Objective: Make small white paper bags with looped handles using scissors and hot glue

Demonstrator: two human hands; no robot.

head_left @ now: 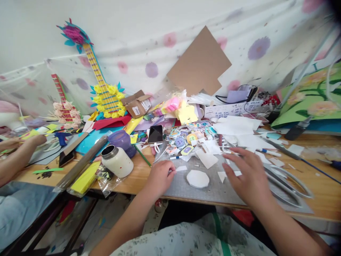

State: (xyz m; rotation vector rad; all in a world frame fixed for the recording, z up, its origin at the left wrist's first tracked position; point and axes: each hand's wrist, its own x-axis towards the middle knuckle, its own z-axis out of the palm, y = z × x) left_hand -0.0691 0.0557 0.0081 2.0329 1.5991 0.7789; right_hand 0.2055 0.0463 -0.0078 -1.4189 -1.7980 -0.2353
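My left hand point(161, 176) rests at the front of the grey cutting mat point(176, 190), its fingers curled in a pinch. A small white paper scrap point(182, 168) sticks out from its fingertips. Just right of it lies a white paper piece cut to a many-sided, rounded shape point(198, 179). My right hand point(246, 176) is over the mat's right side, fingers spread, with nothing seen in it. White paper scraps point(221, 176) lie beneath and beside its fingers. Large grey-handled scissors point(295, 181) are beside that hand, partly hidden by it.
Colourful paper badges point(181, 141), a phone point(155, 134) and a green pencil point(143, 155) lie behind the mat. On the left stands a tilted white jar point(117, 161) near a yellow packet point(85, 177). Flower-trimmed paper guitars point(106, 97) lean on the wall. Another person's arm point(20, 156) is far left.
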